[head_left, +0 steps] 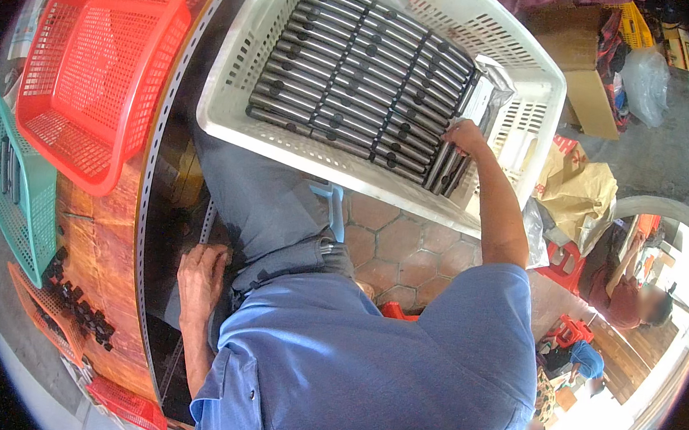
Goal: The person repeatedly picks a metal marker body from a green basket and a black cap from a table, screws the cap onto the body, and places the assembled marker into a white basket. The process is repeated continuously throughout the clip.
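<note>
A white plastic crate (pixel 229 127) holds rows of dark, shiny metal rods (pixel 357 69) with black round pieces along them. My right hand (pixel 468 137) reaches into the crate's right part, its fingers closed on the upper end of a metal rod (pixel 450 168). The rods by that hand stand at a different angle from the main rows. My left hand (pixel 201 275) lies beside my leg near the table edge, fingers loosely bent and apart. Nothing shows in it, though its fingertips are partly hidden.
A red basket (pixel 111 72) sits on the wooden table (pixel 106 227) at left. Beyond it are a green basket (pixel 26 203) with dark rods and small black parts (pixel 78 306). Paper sacks (pixel 580 195) and a cardboard box (pixel 571 63) stand right. Other people work at far right.
</note>
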`<state>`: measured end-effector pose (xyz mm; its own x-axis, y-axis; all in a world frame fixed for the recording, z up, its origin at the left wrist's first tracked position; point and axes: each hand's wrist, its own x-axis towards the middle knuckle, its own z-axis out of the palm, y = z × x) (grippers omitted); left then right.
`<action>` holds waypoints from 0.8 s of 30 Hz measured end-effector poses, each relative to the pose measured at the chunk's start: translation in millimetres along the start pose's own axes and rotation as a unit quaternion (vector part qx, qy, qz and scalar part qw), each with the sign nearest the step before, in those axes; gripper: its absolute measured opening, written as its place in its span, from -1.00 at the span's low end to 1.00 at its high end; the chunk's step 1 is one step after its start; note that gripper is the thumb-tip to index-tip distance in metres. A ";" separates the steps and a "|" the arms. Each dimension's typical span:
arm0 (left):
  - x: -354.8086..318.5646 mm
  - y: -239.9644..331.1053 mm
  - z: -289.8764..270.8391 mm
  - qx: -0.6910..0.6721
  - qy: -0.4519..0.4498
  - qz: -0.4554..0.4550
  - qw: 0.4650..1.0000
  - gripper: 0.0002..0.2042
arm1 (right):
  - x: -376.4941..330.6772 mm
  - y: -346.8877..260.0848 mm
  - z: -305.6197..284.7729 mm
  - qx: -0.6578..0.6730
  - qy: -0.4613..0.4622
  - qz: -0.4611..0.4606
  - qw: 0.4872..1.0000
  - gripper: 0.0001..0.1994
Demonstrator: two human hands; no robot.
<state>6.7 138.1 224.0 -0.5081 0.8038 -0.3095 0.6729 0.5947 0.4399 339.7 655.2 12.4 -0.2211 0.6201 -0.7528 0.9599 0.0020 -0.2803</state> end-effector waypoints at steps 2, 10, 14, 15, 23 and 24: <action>-1.0 -0.6 1.2 -0.002 0.003 0.003 1.000 -0.92 | 1.3 1.9 -0.8 0.022 -0.015 0.002 1.000 -0.82; -0.2 3.7 1.8 -0.003 -0.005 0.009 1.000 -0.91 | -3.1 1.1 -5.4 0.079 -0.023 0.001 0.997 -0.76; 0.5 3.7 -0.7 0.002 -0.004 0.010 1.000 -0.91 | -13.3 -4.7 -10.8 0.106 -0.038 -0.007 0.994 -0.77; 0.5 3.7 -0.8 0.002 -0.003 0.010 1.000 -0.91 | -13.2 -4.6 -12.0 0.106 -0.042 -0.006 0.993 -0.77; 1.0 8.0 -2.7 0.004 -0.009 0.005 1.000 -0.90 | -9.3 2.1 -11.8 0.114 -0.059 -0.004 0.992 -0.78; 0.8 7.9 -2.6 0.005 -0.006 0.008 1.000 -0.90 | -8.2 1.0 -12.1 0.104 -0.061 -0.014 0.993 -0.78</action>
<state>10.2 143.4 229.5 -0.4899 0.8136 -0.3132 0.6865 0.5815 0.4365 344.6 659.6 25.5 -0.2793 0.5222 -0.8058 0.8998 -0.1507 -0.4095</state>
